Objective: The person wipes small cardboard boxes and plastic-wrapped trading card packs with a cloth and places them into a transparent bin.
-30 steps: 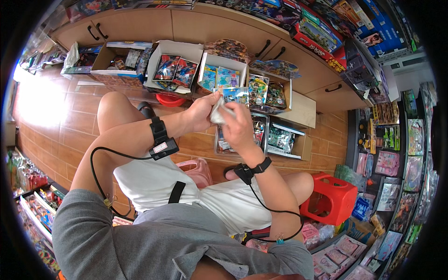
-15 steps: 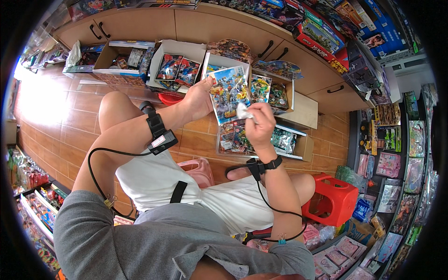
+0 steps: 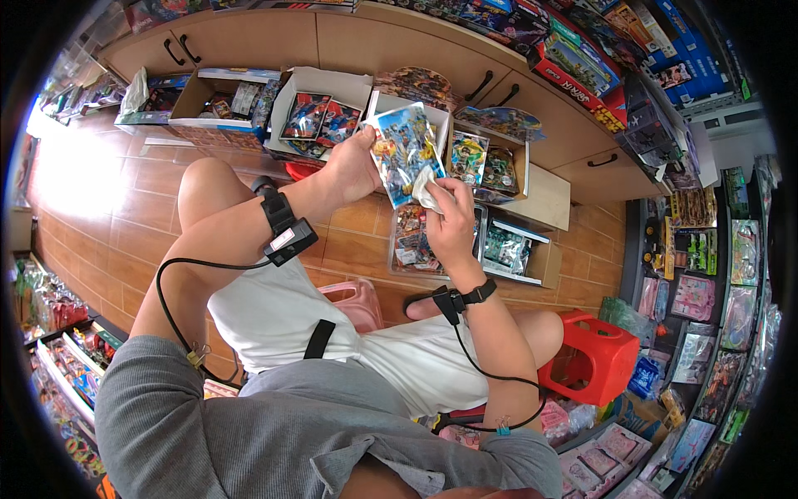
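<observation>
A glossy blue toy packet point(image 3: 402, 151) with colourful figures printed on it is tilted up in front of me. My left hand point(image 3: 352, 166) grips it by its left edge. At its lower right corner, my right hand point(image 3: 451, 218) pinches a crumpled white cloth or tissue point(image 3: 426, 190) that touches the packet's face. Right behind the packet stands an open white box point(image 3: 384, 103). Below the hands, a clear plastic tray point(image 3: 399, 268) on the floor holds several small packets, partly hidden by my right hand.
Open boxes of packets line the cabinet: a white box point(image 3: 326, 81) to the left, a divided carton point(image 3: 521, 170) to the right. A red plastic stool point(image 3: 588, 356) stands by my right knee, a pink stool point(image 3: 353, 303) between my legs. Stocked shelves point(image 3: 721, 249) run along the right.
My right hand has moved slightly left, bringing the white cloth or tissue against the packet's lower right. The packet has tilted and risen a little in my left hand.
</observation>
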A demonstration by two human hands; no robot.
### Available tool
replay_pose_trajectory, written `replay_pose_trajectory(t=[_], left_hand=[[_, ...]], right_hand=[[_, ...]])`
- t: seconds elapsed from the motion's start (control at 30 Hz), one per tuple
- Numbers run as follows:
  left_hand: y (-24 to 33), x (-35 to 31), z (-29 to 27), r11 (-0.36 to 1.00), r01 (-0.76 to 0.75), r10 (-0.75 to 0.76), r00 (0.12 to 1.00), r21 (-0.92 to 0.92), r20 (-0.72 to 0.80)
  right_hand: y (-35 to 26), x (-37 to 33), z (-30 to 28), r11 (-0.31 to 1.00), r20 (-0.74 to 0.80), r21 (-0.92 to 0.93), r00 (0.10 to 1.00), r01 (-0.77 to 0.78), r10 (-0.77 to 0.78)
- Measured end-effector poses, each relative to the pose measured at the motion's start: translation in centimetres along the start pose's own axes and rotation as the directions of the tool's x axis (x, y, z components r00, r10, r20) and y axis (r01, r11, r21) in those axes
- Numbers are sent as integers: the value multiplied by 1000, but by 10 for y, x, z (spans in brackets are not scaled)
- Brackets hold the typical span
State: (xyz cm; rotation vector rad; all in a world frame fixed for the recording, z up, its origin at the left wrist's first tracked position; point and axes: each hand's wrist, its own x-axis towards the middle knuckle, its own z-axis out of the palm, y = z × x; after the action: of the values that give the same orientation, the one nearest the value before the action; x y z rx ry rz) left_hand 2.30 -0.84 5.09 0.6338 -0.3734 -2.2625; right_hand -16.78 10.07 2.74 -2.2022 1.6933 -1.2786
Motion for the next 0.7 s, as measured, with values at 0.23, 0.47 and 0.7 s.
replay_pose_trajectory(t=[0.23, 0.47, 0.7], left_hand=[[7, 10, -9, 998, -30, 25, 995, -57, -92], [-7, -4, 5, 997, 74, -73, 995, 7, -63], [-30, 6, -16, 976, 120, -101, 989, 182, -109]], right_hand=[[42, -15, 7, 357, 204, 655, 611, -666, 765], [37, -4, -1, -311, 586, 790, 501, -529, 637], [23, -2, -2, 225, 289, 810, 703, -541, 650]])
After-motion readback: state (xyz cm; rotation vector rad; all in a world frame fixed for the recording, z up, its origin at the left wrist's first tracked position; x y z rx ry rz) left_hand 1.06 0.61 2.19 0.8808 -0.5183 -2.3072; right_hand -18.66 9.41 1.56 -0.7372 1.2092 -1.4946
